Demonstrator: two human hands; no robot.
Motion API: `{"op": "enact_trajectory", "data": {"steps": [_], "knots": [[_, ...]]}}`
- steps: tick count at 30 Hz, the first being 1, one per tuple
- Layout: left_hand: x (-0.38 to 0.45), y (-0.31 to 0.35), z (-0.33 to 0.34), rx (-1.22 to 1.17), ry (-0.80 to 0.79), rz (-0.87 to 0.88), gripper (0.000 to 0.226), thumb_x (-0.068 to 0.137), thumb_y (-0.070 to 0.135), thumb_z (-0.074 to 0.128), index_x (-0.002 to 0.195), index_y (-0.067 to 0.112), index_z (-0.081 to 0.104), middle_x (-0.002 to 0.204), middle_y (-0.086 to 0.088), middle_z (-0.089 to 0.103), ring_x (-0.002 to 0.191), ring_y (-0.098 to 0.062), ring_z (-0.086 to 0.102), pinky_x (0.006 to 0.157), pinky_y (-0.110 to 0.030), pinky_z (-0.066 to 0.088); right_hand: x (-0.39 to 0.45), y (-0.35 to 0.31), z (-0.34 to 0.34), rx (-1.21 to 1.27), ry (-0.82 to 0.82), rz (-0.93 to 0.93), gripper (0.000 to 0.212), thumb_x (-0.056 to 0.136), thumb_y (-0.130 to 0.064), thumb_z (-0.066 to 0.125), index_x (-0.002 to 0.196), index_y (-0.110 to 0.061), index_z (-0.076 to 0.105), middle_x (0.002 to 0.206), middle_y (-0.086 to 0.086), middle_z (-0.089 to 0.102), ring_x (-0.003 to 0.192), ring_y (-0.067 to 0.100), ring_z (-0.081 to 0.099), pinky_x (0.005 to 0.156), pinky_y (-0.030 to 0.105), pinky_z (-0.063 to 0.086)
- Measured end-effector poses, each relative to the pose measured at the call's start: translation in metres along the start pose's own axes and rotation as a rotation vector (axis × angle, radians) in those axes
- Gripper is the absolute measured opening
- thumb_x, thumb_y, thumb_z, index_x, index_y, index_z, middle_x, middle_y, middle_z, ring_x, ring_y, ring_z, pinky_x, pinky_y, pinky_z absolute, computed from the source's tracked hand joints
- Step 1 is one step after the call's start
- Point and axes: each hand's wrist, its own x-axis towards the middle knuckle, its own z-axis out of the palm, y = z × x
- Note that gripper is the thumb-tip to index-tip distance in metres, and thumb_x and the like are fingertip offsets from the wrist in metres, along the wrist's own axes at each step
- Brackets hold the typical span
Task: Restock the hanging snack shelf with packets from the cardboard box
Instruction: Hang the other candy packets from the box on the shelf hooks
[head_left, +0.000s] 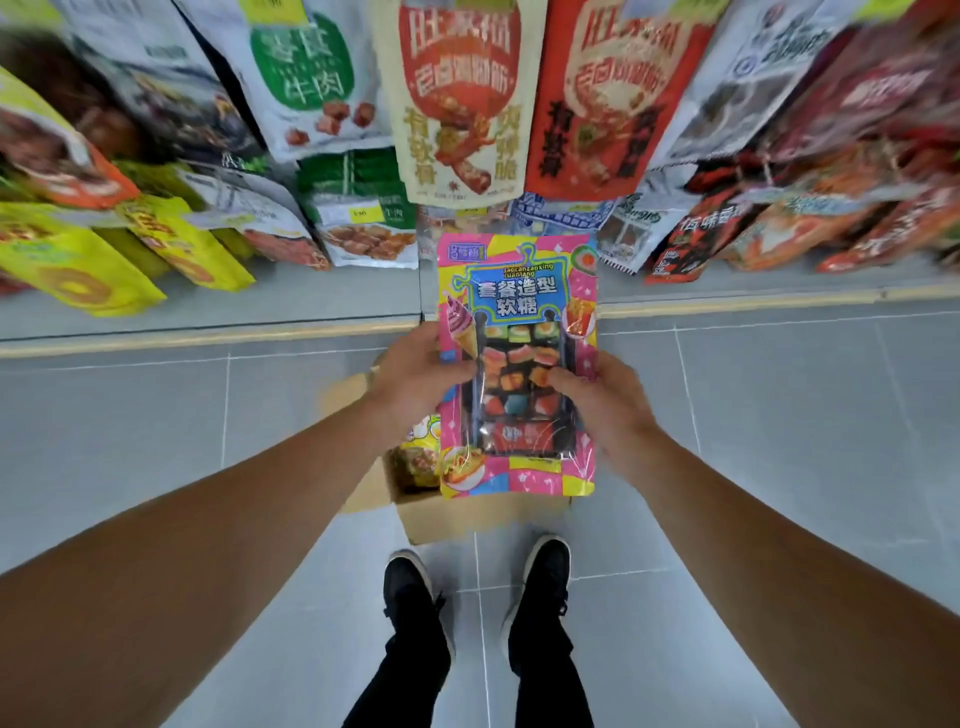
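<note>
Two black shoes (475, 587) stand on the grey tiled floor (779, 441), toes toward the shelving. Just beyond the toes sits the cardboard box (462, 517), open at the top, on the floor short of the shelf base. At the box's left side a yellow packet (420, 452) shows inside; the rest of the interior is hidden.

Above the box, both bare forearms reach forward. Left hand (415, 379) grips the left edge of a pink and yellow candy packet (517, 364), thumb laid across the front, fingers behind and out of sight. Right hand (602, 400) grips the right edge the same way, thumb on the clear window, fingers hidden behind. The packet is held upright, face toward the camera, clear of the box, its top edge overlapping the lowest row of hanging goods.

Farther on, the hanging snack shelf (467, 130) fills the upper frame: rows of packets, green and white at centre left, red and cream in the middle, red and orange to the right, yellow at far left. Edges blurred.
</note>
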Motion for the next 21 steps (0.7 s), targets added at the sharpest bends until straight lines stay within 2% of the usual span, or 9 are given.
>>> {"op": "enact_trajectory", "data": {"steps": [2,5,9,10,12,15,18,19,21], "knots": [[-0.030,0.034,-0.005,0.013,-0.028,0.050,0.025,0.084,0.005,0.071,0.097,0.026,0.065,0.088,-0.006,0.067,0.081,-0.029,0.063,0.066,-0.042,0.049,-0.033,-0.031,-0.007,0.006,0.031,-0.049,0.015,0.081,-0.012,0.077,0.090,-0.024,0.076,0.088,0.003,0.078,0.084,0.025,0.076,0.084,0.047,0.061],[-0.073,0.091,-0.011,0.049,-0.062,0.137,0.026,0.085,0.004,0.070,0.095,0.027,0.066,0.084,-0.006,0.067,0.079,-0.026,0.063,0.070,-0.038,0.048,-0.081,-0.080,-0.019,0.045,0.072,-0.099,0.020,0.078,-0.012,0.078,0.098,-0.016,0.077,0.090,0.004,0.078,0.089,0.027,0.075,0.080,0.039,0.062],[-0.128,0.163,-0.010,0.135,-0.088,0.280,0.026,0.085,0.007,0.071,0.100,0.027,0.067,0.090,0.000,0.072,0.082,-0.018,0.070,0.074,-0.032,0.055,-0.143,-0.138,-0.043,0.061,0.089,-0.188,0.037,0.060,-0.037,0.080,0.094,-0.023,0.078,0.092,0.001,0.079,0.090,0.024,0.075,0.089,0.050,0.058],[-0.140,0.178,-0.008,0.148,-0.089,0.308,0.027,0.084,0.009,0.071,0.099,0.031,0.067,0.090,0.001,0.072,0.084,-0.020,0.070,0.077,-0.036,0.057,-0.157,-0.151,-0.050,0.065,0.094,-0.223,0.032,0.061,-0.037,0.080,0.091,-0.026,0.078,0.092,0.001,0.079,0.091,0.024,0.075,0.090,0.052,0.058],[-0.166,0.209,0.001,0.148,-0.111,0.358,0.030,0.085,0.007,0.071,0.097,0.034,0.066,0.089,0.000,0.071,0.085,-0.024,0.069,0.080,-0.040,0.056,-0.187,-0.175,-0.068,0.081,0.129,-0.271,0.015,0.074,-0.025,0.081,0.088,-0.022,0.077,0.091,0.003,0.079,0.089,0.025,0.075,0.089,0.053,0.058],[-0.205,0.253,0.020,0.181,-0.084,0.455,0.023,0.086,0.007,0.070,0.098,0.026,0.066,0.080,0.001,0.069,0.069,-0.014,0.065,0.061,-0.025,0.051,-0.221,-0.204,-0.100,0.094,0.171,-0.336,0.006,0.083,-0.018,0.076,0.089,-0.019,0.076,0.090,0.002,0.078,0.087,0.025,0.075,0.088,0.051,0.059],[-0.248,0.293,0.042,0.248,-0.047,0.561,0.024,0.083,0.011,0.072,0.105,0.019,0.068,0.088,0.001,0.072,0.077,-0.012,0.068,0.065,-0.022,0.054,-0.257,-0.229,-0.133,0.099,0.193,-0.414,0.004,0.083,-0.022,0.075,0.086,-0.019,0.075,0.086,0.000,0.078,0.086,0.024,0.075,0.086,0.049,0.059],[-0.266,0.307,0.051,0.260,-0.038,0.603,0.022,0.083,0.010,0.071,0.103,0.018,0.069,0.088,0.001,0.071,0.074,-0.009,0.068,0.063,-0.019,0.052,-0.272,-0.239,-0.146,0.115,0.197,-0.441,0.003,0.084,-0.021,0.074,0.086,-0.018,0.075,0.085,0.001,0.078,0.085,0.025,0.075,0.085,0.049,0.060],[-0.293,0.328,0.067,0.276,-0.019,0.655,0.014,0.086,0.008,0.069,0.094,0.018,0.065,0.080,-0.003,0.065,0.059,-0.008,0.058,0.049,-0.016,0.041,-0.294,-0.252,-0.170,0.115,0.215,-0.478,0.017,0.080,-0.027,0.076,0.090,-0.014,0.073,0.086,0.004,0.078,0.085,0.027,0.075,0.084,0.053,0.060]]}}
